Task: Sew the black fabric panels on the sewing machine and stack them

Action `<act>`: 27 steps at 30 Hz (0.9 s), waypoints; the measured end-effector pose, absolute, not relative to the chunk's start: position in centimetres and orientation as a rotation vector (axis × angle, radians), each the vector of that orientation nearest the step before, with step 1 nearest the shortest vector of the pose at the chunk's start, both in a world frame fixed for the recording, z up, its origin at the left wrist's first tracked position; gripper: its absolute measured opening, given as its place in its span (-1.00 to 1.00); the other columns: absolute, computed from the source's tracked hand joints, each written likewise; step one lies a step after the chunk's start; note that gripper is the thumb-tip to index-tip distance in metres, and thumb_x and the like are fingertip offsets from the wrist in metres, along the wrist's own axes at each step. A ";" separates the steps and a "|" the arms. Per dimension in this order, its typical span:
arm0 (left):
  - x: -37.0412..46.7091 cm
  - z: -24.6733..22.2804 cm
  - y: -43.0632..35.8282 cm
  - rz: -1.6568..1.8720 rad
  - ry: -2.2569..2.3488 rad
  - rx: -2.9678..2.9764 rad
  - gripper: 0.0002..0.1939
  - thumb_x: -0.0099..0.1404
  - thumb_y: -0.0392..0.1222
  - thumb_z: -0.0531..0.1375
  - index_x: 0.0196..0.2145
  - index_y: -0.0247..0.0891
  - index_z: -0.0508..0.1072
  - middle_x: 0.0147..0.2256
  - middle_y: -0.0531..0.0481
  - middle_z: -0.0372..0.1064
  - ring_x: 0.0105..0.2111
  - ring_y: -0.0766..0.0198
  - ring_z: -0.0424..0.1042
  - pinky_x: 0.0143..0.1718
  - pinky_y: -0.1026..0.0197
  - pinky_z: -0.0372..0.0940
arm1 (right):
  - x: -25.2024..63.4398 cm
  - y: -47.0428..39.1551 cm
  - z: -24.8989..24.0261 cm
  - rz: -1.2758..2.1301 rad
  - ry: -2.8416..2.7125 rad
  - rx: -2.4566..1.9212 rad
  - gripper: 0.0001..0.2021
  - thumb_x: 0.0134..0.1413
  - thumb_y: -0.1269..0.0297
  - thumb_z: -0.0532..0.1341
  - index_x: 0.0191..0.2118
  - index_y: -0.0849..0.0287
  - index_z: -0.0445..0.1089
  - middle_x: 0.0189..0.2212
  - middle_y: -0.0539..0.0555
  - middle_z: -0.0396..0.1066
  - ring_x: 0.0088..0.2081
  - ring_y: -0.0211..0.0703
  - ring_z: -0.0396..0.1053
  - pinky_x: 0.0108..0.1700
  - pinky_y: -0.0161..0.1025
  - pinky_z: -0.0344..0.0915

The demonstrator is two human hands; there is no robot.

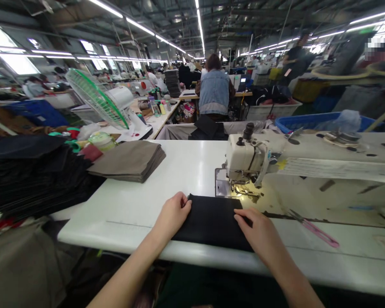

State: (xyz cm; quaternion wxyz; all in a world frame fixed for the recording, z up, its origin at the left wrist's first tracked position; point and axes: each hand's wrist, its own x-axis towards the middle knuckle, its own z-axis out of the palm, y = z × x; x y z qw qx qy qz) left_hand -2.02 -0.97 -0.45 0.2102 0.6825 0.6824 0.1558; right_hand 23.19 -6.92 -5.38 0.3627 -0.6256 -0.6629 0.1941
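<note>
A black fabric piece [213,220] lies flat on the white sewing table [131,205], its near side reaching the rounded front edge. My left hand [176,211] pinches its far left corner between thumb and fingers. On the opposite side, my right hand [252,222] grips the right edge with thumb and index finger. Just beyond the cloth stands the sewing machine [247,158], its lit presser foot [245,191] slightly past the fabric's far right corner. Pink-handled thread snips [321,233] rest right of my right hand.
A stack of grey-brown fabric pieces [131,158] sits at the table's left, beside a tall pile of dark cloth [35,175]. Behind it stands a green-rimmed fan [99,96]. A blue bin [308,122] is behind the machine. A person in a denim vest [214,92] sits ahead.
</note>
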 end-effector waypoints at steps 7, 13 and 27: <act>-1.8 -0.6 -1.3 0.387 1.898 1.922 -0.77 0.34 -0.25 0.15 -0.48 -0.19 0.26 -0.51 0.05 0.36 -0.47 0.23 0.37 -0.42 0.24 0.12 | 23.2 -7.1 -6.0 0.442 -1.747 -1.627 -0.74 0.25 0.19 0.11 -0.21 0.09 0.55 -0.27 0.10 0.56 -0.21 0.00 0.54 -0.14 -0.09 0.46; -1.9 -0.5 -1.7 0.365 1.844 2.321 -0.81 0.34 -0.33 0.13 -0.10 -0.22 0.43 -0.12 -0.14 0.47 -0.17 0.06 0.48 -0.18 0.09 0.34 | 22.7 -7.2 -5.2 0.102 -1.875 -1.578 -0.79 0.24 0.35 0.13 -0.18 0.12 0.54 -0.12 0.19 0.47 -0.08 0.07 0.45 0.00 0.02 0.43; 1.9 -3.8 -4.5 0.340 1.297 2.834 -0.43 0.46 0.00 0.09 0.34 -0.22 0.18 0.38 -0.20 0.04 0.37 -0.11 0.02 0.31 -0.27 0.06 | 21.8 -8.8 -6.2 -0.016 -2.006 -1.464 -0.68 0.28 0.42 0.11 0.11 0.25 0.39 0.09 0.27 0.44 0.12 0.11 0.39 0.15 0.10 0.41</act>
